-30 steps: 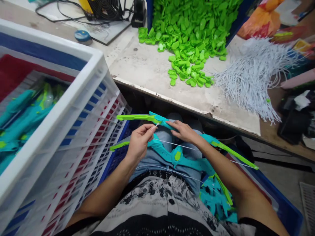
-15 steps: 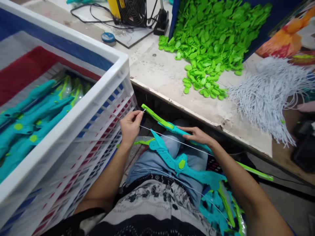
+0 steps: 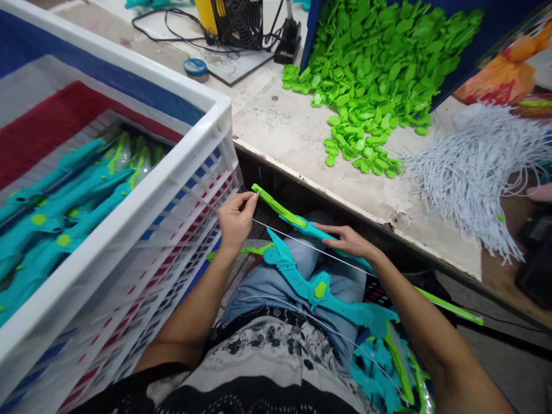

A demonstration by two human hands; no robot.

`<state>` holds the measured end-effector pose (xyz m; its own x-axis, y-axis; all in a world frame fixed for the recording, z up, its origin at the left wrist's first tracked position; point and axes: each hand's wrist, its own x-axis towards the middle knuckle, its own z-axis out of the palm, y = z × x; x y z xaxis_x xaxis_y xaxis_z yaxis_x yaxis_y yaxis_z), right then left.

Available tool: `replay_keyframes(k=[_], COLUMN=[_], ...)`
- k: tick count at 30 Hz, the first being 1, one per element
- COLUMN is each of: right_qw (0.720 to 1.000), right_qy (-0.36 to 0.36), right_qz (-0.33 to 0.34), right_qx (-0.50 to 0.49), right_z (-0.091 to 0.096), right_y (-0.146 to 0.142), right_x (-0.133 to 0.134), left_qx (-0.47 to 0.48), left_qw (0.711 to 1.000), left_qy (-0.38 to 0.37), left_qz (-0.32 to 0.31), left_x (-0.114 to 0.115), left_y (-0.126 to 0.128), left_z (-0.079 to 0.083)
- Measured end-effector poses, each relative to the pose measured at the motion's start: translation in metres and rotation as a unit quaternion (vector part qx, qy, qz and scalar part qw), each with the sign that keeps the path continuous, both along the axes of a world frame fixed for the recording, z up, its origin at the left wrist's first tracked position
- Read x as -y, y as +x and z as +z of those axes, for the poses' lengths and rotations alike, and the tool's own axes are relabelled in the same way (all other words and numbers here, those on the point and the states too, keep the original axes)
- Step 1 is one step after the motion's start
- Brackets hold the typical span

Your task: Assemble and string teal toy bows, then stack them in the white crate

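My left hand (image 3: 235, 218) pinches the end of a white string (image 3: 302, 243) at the green tip of a teal and green toy bow (image 3: 297, 221). My right hand (image 3: 349, 240) grips the teal middle of that same bow. The string runs taut from the tip towards my right wrist. A second bow (image 3: 317, 287) of the same colours lies across my lap, below the held one.
A white slatted crate (image 3: 172, 167) at the left holds several finished bows. On the worktable (image 3: 276, 132) lie a heap of green plastic pieces (image 3: 371, 63) and a bundle of white strings (image 3: 470, 167). More teal parts (image 3: 388, 368) sit by my right thigh.
My left hand slid with the string end from the bow's middle out to its green tip. The bow tilted, tip up to the left. The view turned left.
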<state>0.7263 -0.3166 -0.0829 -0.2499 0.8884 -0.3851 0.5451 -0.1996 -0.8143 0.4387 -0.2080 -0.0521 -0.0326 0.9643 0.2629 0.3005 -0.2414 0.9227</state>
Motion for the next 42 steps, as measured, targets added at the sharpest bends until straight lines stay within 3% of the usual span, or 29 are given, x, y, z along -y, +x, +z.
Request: replay_keyframes(k=[11,17,25,29,33,37,42], right_qw=[1.0,1.0,0.997,0.97,0.93,0.917,0.919], right_qy=[0.01,0.009,0.035,0.199,0.356,0.396,0.381], right_qz=[-0.008,-0.002,0.024,-0.011,-0.029,0.026,0.097], right_qx=[0.02,0.021,0.059,0.136,0.086,0.038,0.024], right_z=[0.002,0.003,0.002,0.028,0.058,0.07,0.068], right_y=[-0.001,-0.002,0.001,-0.028,-0.082,-0.115,-0.115], right_x=[0.003,0.004,0.006,-0.02,-0.074,-0.117,-0.128], left_qx=[0.025,0.112,0.192,0.203,0.204,0.214,0.223], left_qw=[0.999,0.987,0.951,0.947,0.946,0.942,0.939], left_qy=[-0.038,-0.096,-0.178,-0.191,-0.194,-0.2,-0.201], left_qz=[-0.024,-0.057,-0.166,-0.157,-0.16,-0.166,-0.166], left_x=[-0.008,-0.012,-0.024,-0.02,-0.014,-0.012,-0.012], left_y=[0.004,0.009,0.003,0.002,0.002,-0.002,-0.005], left_z=[0.005,0.006,0.01,0.013,0.015,0.015,0.015])
